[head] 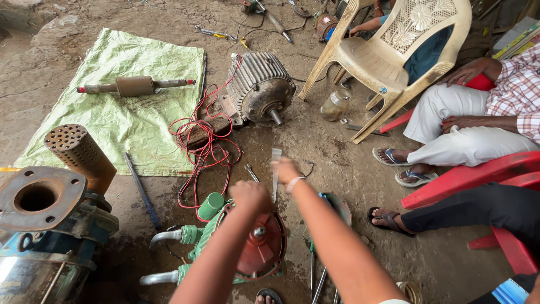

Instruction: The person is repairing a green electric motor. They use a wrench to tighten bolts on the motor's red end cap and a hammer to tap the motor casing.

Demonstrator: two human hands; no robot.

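The person is in the middle of taking apart the green pump (225, 242), which lies on the dirt floor (349, 163) with its red end cover (264, 247) facing up. The left hand (250, 194) is fisted on its rim. The right hand (286, 169) clamps a flat metal blade (275, 171). Next, I judge, the blade must be worked into the cover's seam while the pump is held steady.

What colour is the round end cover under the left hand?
Red, on a green pump body; head view, the round end cover.
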